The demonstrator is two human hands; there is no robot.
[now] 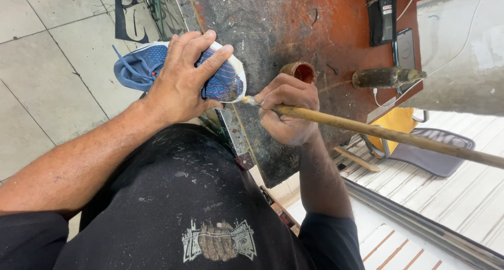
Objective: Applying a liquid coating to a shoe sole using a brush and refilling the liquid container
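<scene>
Left hand (181, 81) clamped over blue knit sneaker (223, 81), fingers wrapped across upper, white sole edge turned toward worn, stained workbench (294, 18), shoe held at bench's left edge above tiled floor (42, 65). Right hand (289, 112) just beside it, fingers clenched around long wooden brush handle (388, 135), bristle tip touching sole edge; small rust-coloured pot (299, 70) just behind knuckles. Farther right on bench: dark-handled tool (386, 77) lying flat, phone (404, 48) with white cable, yellow-seated chair (399, 123) below.
</scene>
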